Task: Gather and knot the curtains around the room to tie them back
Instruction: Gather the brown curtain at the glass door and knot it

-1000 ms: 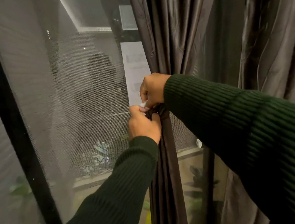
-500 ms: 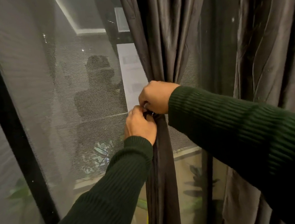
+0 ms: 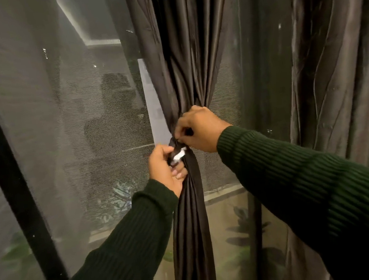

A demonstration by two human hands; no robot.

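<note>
Both hands pinch the knot (image 3: 176,146) at the gathered waist of the dark curtain (image 3: 184,70): the left hand (image 3: 164,165) from below, the right hand (image 3: 198,131) from above (a white tag shows between them). If either pinch slackens, the slippery fabric will likely slide loose. The window screen (image 3: 71,118) lies close behind; a second curtain (image 3: 343,62) crowds the right.

place: home room | cues: dark curtains (image 3: 192,57), mesh-screened window (image 3: 70,107), plants outside (image 3: 116,201)

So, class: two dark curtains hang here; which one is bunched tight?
The middle curtain, gripped by the left hand and right hand; the right curtain hangs loose.
</note>
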